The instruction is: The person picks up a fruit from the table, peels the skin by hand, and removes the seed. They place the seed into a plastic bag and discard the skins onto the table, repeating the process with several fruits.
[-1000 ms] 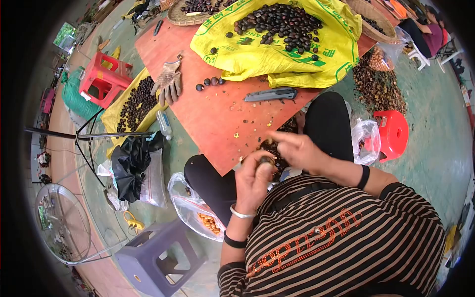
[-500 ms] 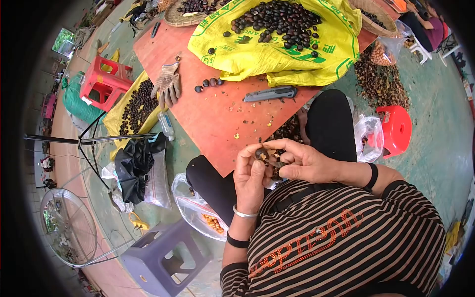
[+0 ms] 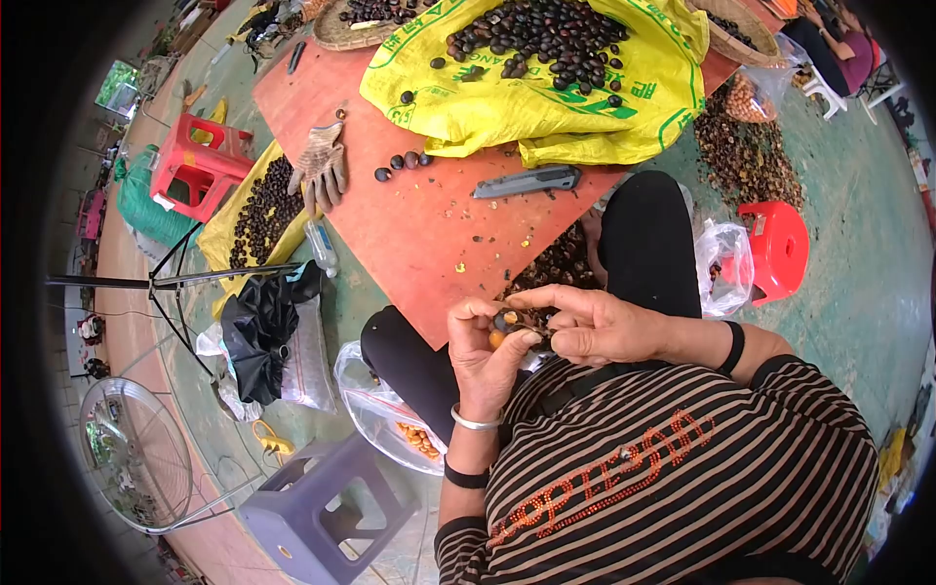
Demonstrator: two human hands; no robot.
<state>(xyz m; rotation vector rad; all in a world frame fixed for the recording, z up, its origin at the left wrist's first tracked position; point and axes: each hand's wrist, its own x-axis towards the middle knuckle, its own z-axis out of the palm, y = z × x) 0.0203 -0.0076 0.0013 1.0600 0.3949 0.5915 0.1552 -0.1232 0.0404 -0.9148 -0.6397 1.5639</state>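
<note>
Between my hands is a dark-shelled nut (image 3: 504, 320), its shell partly open with an orange-yellow kernel showing. My left hand (image 3: 478, 361) is closed, pinching the nut between thumb and fingers. My right hand (image 3: 612, 330) meets it from the other side, fingers curled and forefinger reaching to the shell. Dark bits of shell show by its fingertips, partly hidden. Beyond the hands, a grey utility knife (image 3: 526, 181) lies on the red board (image 3: 409, 244). A short row of dark nuts (image 3: 397, 166) and a worn work glove (image 3: 320, 166) lie there too.
A yellow sack (image 3: 468, 117) bears a heap of dark nuts (image 3: 546, 44). Shell debris (image 3: 751, 156) covers the floor at right, near a red stool (image 3: 780, 249). A plastic bag with orange kernels (image 3: 417, 439) and a grey stool (image 3: 322, 502) stand at left. Someone sits at upper right.
The nut has turned between my fingers, and more of its orange kernel shows now. My left thumb has shifted right and down. The whole view has slid slightly.
</note>
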